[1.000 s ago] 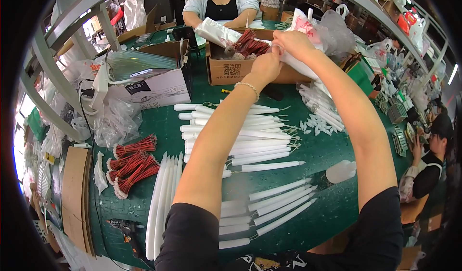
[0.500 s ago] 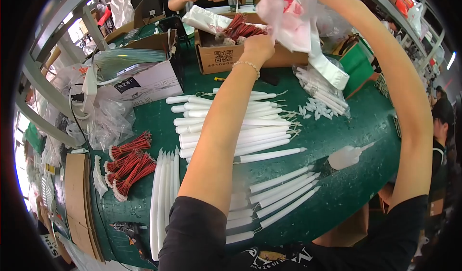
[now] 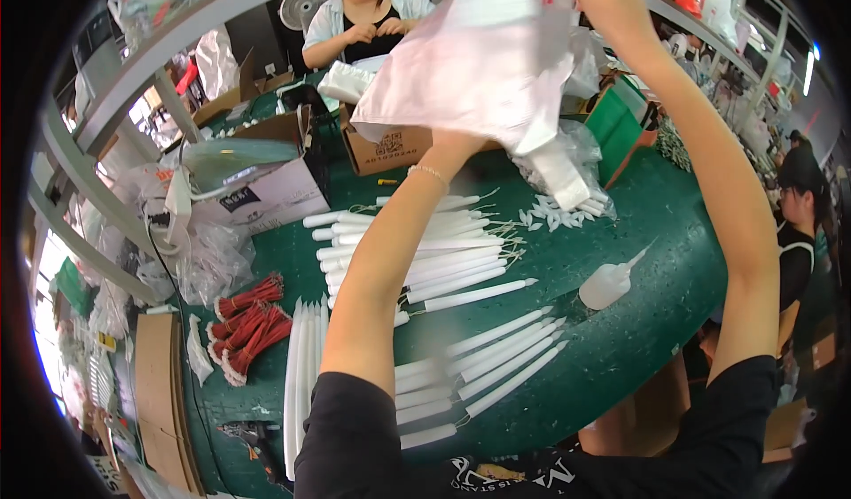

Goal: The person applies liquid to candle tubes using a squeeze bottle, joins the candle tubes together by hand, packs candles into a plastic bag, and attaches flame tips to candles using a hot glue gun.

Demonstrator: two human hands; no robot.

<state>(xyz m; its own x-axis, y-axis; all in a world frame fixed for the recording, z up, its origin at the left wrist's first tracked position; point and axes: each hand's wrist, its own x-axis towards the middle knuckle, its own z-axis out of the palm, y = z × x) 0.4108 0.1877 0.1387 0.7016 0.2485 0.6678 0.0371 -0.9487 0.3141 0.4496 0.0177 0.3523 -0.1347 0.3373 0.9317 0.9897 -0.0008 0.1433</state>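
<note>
High over the far side of the table, my right hand (image 3: 612, 7) is closed on the upper edge of a whitish plastic bag (image 3: 470, 65). The bag hangs wide in front of the cardboard box (image 3: 381, 151) and covers most of its opening. My left hand (image 3: 454, 147) reaches up to the bag's lower edge; its fingers are hidden behind the plastic. Below my left arm lie rows of white taper candles (image 3: 461, 260), several with thin wires at one end. Small white flame-shaped tips (image 3: 554, 213) are scattered right of them.
Bundles of red wires (image 3: 257, 331) lie left, near cardboard strips (image 3: 160, 401) and a glue gun (image 3: 253, 441). A squeeze bottle (image 3: 605, 286) stands right. Clear bags (image 3: 213, 264) and an open box (image 3: 275, 189) are at the far left. Another person (image 3: 368, 20) sits across the table.
The bag has swung left and spread out, now covering the red wire bundles in the box and most of my left hand. My left hand has moved slightly left and down. The whole view has shifted.
</note>
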